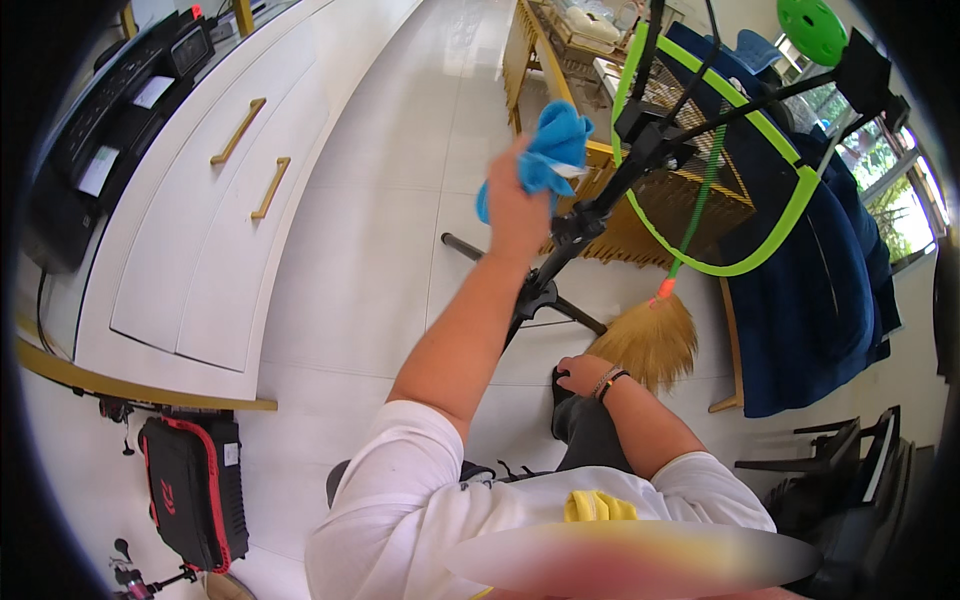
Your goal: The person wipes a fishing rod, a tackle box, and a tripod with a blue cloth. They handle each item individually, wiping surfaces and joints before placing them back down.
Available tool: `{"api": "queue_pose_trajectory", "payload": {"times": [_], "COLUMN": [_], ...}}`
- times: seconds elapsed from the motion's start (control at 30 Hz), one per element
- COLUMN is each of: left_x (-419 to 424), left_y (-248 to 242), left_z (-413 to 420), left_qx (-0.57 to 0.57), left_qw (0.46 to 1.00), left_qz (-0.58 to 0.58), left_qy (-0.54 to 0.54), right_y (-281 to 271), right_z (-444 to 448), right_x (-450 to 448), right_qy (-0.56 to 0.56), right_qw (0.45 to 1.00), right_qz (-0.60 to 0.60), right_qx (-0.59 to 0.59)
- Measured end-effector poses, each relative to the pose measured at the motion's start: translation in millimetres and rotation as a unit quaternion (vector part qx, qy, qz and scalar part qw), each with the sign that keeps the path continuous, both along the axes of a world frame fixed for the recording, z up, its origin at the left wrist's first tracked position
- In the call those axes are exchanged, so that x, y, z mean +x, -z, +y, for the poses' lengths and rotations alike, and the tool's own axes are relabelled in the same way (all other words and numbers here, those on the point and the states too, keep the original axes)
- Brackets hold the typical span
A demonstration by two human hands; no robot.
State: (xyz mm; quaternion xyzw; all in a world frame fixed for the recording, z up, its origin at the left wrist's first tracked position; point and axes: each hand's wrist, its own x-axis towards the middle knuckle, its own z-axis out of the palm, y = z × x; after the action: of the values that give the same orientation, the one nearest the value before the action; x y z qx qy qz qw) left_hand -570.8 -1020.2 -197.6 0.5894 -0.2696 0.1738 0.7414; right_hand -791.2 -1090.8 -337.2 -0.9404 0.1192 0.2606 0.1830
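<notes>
My left hand [520, 206] is closed around a bunched blue cloth [559, 139], close beside the upper part of a black tripod stand [555, 259]. A bit of something white shows among the cloth's folds. Down by my knee rests my right hand [585, 373], with bracelets at its wrist; it seems to hold nothing, and its fingers are partly curled. Just beyond it stands a broom with straw-coloured bristles [652, 337] and a green handle. A lime-green hoop with black netting [780, 240] spans the area behind the tripod's arms.
At left is a white drawer cabinet [187, 225] with a black printer [97, 142] on top. A black and red case [184, 491] stands below it. A gold-edged table [559, 52], a dark blue velvet chair [810, 300] and a green helmet [812, 31] are at right.
</notes>
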Motion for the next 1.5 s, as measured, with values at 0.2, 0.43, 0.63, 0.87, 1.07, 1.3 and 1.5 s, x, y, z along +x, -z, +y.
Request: {"api": "queue_pose_trajectory", "payload": {"times": [0.2, 0.43, 0.63, 0.87, 1.07, 1.3, 1.5], "left_x": [-56.5, -74.0, -12.6, 54.8, 67.4, 53.7, 30.2], "left_y": [28.0, 47.4, 65.3, 96.2, 141.5, 159.9, 218.1], "left_z": [10.7, 49.5, 107.7, 141.3, 141.2, 75.4, -4.1], "left_qx": [0.125, 0.155, -0.157, -0.363, -0.366, -0.059, 0.264], "left_qw": [0.989, 0.969, 0.861, 0.790, 0.774, 0.862, 0.869], "left_qz": [-0.052, -0.003, 0.428, 0.479, 0.511, 0.453, 0.268], "left_qy": [0.063, 0.194, 0.225, 0.122, 0.075, 0.219, 0.321], "right_y": [3.2, 8.9, -0.7, -1.0, 10.4, 0.3, -16.2], "right_z": [-0.5, -2.9, -12.2, -35.8, -43.0, -35.4, -29.1], "right_x": [2.1, 5.3, 11.4, 41.1, 72.2, 91.2, 87.1], "right_qy": [-0.003, -0.011, 0.102, 0.253, 0.201, 0.221, 0.247], "right_qw": [1.000, 1.000, 0.988, 0.902, 0.877, 0.922, 0.925], "right_qz": [0.025, 0.002, -0.111, -0.349, -0.434, -0.289, -0.261], "right_qx": [0.000, 0.002, 0.014, 0.014, 0.044, 0.131, 0.122]}}
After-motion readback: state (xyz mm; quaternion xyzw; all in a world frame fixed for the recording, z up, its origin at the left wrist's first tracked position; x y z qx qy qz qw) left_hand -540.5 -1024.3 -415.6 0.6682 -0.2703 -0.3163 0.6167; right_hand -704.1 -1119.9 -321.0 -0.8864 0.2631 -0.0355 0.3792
